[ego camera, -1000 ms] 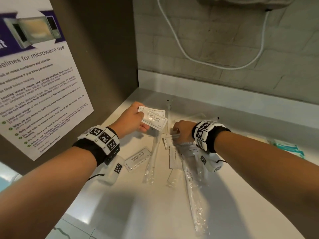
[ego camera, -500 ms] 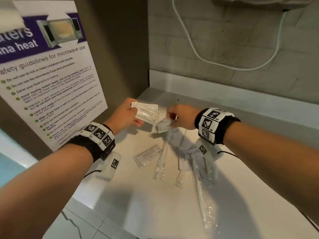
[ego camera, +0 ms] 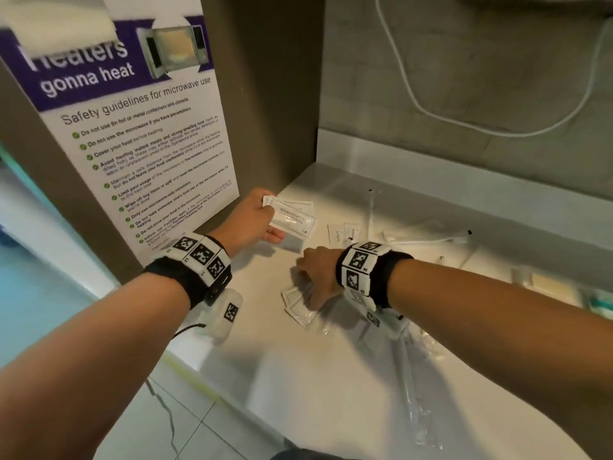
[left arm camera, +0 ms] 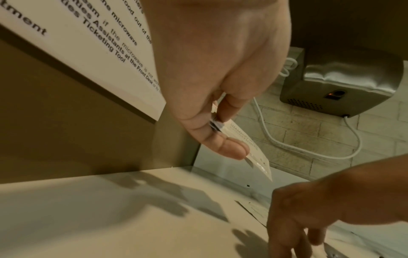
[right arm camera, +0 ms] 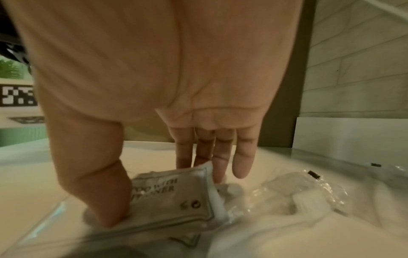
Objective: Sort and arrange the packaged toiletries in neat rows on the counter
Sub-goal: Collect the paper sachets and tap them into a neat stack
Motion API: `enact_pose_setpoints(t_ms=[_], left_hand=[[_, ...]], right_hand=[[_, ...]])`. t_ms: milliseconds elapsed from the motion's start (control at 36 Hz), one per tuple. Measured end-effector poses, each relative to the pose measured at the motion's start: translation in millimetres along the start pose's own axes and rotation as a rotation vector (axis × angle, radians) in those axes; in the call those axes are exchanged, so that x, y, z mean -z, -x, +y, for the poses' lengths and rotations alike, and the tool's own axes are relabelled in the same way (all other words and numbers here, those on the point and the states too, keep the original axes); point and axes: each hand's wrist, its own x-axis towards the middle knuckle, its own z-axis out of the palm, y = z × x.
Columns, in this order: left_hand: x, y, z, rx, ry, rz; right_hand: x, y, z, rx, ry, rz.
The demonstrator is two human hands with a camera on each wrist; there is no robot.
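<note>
The right hand [ego camera: 315, 280] pinches a shampoo sachet [right arm camera: 172, 197] off the counter [ego camera: 331, 376], likely to join its kind. Beyond, the left hand [ego camera: 255, 220] clamps the gathered sachet stack [ego camera: 292, 217], keeping sorted ones together.

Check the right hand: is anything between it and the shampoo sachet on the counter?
Nothing visible. The right hand already touches the shampoo sachet, thumb on its near edge, fingers behind it. Clear-wrapped items lie beside it, not between.

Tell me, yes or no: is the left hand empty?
No, the left hand pinches a small stack of shampoo sachets above the counter.
</note>
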Motion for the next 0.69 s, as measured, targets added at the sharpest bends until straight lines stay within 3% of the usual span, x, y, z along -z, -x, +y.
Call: enact_pose_setpoints(t_ms=[306,694], left_hand=[[-5.1,2.9,-0.4,-0.029,-0.029,-0.005],[-11.9,13.3,6.9,-0.037,-0.080,-0.040]], right_hand=[[-9.5,4.5,6.0,0.036,-0.182,-0.012],[-16.1,13.0,0.8,0.049,-0.093,0.002]])
